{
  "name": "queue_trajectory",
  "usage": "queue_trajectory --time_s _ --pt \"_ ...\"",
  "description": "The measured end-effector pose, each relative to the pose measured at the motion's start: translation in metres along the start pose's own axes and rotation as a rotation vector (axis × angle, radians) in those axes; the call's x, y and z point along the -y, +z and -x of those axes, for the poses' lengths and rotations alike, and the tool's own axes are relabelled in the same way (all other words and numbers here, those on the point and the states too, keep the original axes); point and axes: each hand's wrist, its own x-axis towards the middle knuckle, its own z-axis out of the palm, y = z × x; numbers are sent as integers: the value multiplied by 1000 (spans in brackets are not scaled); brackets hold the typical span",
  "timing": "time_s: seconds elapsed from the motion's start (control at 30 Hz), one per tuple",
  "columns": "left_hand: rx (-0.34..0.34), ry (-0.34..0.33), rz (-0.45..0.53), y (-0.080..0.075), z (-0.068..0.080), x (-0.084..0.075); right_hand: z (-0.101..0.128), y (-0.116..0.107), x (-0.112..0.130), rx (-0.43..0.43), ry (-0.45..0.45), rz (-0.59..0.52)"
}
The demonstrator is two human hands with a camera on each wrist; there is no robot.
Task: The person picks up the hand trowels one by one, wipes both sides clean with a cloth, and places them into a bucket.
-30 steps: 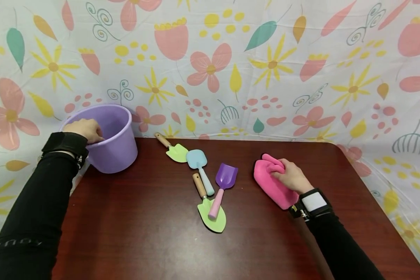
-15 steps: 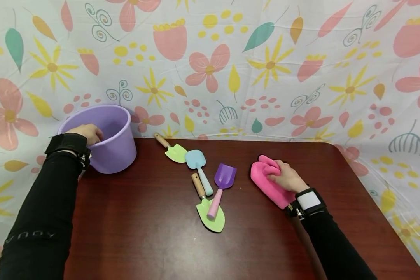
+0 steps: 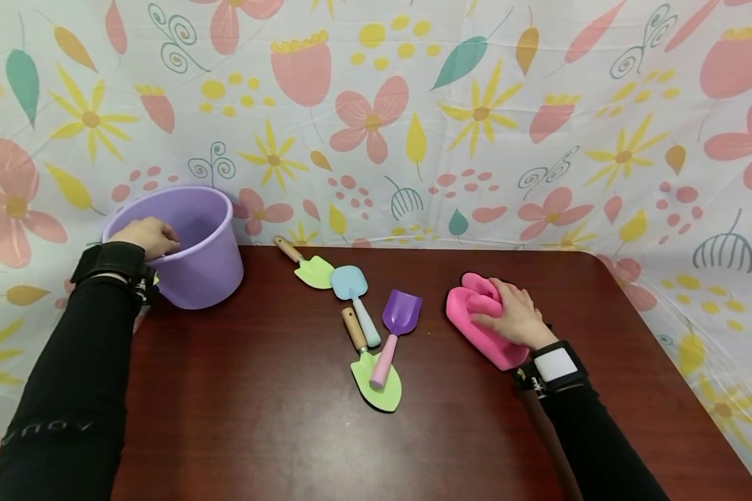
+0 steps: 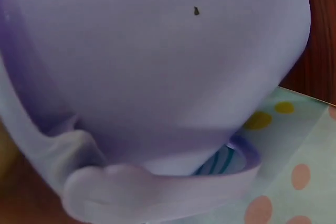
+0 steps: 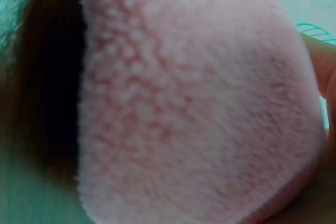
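Observation:
In the head view my left hand (image 3: pixel 147 236) grips the near left rim of a lilac plastic bucket (image 3: pixel 203 278), its fingertips hidden over the edge. The bucket's smooth wall (image 4: pixel 157 61) and lilac handle (image 4: pixel 157 195) fill the left wrist view. On the right, my right hand (image 3: pixel 517 313) rests on a folded pink fluffy cloth (image 3: pixel 476 330), thumb and forefinger spread apart over its folds. Close up in the right wrist view, the cloth's fluffy surface (image 5: pixel 199 98) is seen, with part of a finger (image 5: pixel 323 64) at the right edge.
Mid-table lie a green trowel (image 3: pixel 313 271) with a wooden handle, a light blue shovel (image 3: pixel 351 282) and a purple shovel (image 3: pixel 402 312). The purple shovel's pink handle crosses a second green trowel (image 3: pixel 379 393). Behind the dark wooden table (image 3: pixel 257 417) hangs a flowered cloth (image 3: pixel 376 188).
The right hand's thumb and fingers have spread from a pinch on the cloth's fold. The left hand stays at the bucket rim, shifted slightly. Shovels and trowels have not moved.

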Motion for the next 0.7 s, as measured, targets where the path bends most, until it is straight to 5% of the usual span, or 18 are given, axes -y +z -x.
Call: queue_trajectory --time_s 0.23,0.43,0.6,0.7 --pt "-91 53 1 0 9 -14 11 -6 4 -52 -38 -39" --pt "-201 33 15 -3 22 -32 20 -10 7 -75 -61 -46" --pt "-423 23 1 1 36 -60 24 -11 10 -77 -60 -63" --pt "-552 78 -47 9 40 -82 25 -9 10 -80 -67 -69"
